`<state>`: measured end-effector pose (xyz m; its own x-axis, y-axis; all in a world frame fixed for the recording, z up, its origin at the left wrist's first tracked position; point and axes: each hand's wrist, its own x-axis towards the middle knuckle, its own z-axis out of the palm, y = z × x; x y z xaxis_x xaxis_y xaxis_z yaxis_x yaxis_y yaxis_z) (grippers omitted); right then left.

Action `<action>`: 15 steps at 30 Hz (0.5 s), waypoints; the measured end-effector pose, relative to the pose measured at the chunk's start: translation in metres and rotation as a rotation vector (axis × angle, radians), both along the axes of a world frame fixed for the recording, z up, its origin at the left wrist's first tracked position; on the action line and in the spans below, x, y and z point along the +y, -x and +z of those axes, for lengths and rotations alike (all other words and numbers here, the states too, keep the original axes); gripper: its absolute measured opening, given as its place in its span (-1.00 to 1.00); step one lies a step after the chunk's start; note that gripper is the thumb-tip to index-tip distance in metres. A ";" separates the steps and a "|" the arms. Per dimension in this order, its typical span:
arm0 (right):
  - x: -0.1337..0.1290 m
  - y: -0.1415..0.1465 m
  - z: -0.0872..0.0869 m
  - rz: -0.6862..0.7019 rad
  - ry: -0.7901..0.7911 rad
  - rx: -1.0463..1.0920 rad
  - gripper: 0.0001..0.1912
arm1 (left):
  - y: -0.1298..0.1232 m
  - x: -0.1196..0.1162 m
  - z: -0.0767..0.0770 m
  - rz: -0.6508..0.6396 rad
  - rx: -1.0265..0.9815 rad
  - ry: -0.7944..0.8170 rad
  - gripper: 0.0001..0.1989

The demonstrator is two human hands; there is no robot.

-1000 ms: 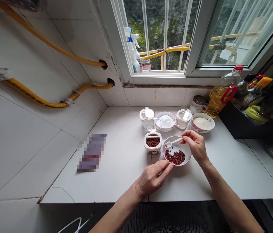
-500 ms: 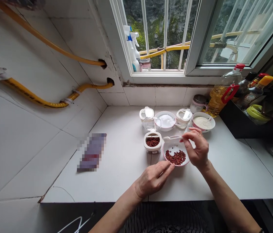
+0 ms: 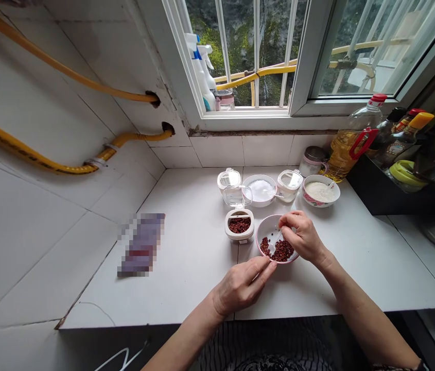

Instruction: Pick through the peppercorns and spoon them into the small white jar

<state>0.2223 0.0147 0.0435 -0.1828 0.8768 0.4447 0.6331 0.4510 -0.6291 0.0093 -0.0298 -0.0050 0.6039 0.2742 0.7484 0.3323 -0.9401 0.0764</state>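
My right hand (image 3: 301, 236) pinches a small white spoon (image 3: 274, 246), its bowl dipped among reddish-brown peppercorns (image 3: 283, 251). They lie in the bottom of a white bowl with a pink rim (image 3: 262, 224). At the bowl's near edge, my left hand (image 3: 246, 282) grips the rim between thumb and fingers. Just left of the bowl stands a square spice jar (image 3: 239, 238), its clear lid (image 3: 238, 196) raised, filled with the same peppercorns.
Behind stand a bowl of white grains (image 3: 260, 190), two lidded jars (image 3: 229, 179) (image 3: 289, 184) and a floral bowl of pale powder (image 3: 320, 192). An oil bottle (image 3: 343, 149) and a black box of bottles (image 3: 371, 188) line the right. A blurred packet (image 3: 142, 245) lies left.
My right hand has lowered the spoon from above the jar side of the bowl down into the peppercorns. My left hand keeps its hold on the rim. The view has shifted slightly.
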 end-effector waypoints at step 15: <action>0.002 -0.004 0.007 -0.101 0.261 0.412 -0.90 | -0.001 0.001 -0.001 -0.003 -0.018 -0.009 -0.65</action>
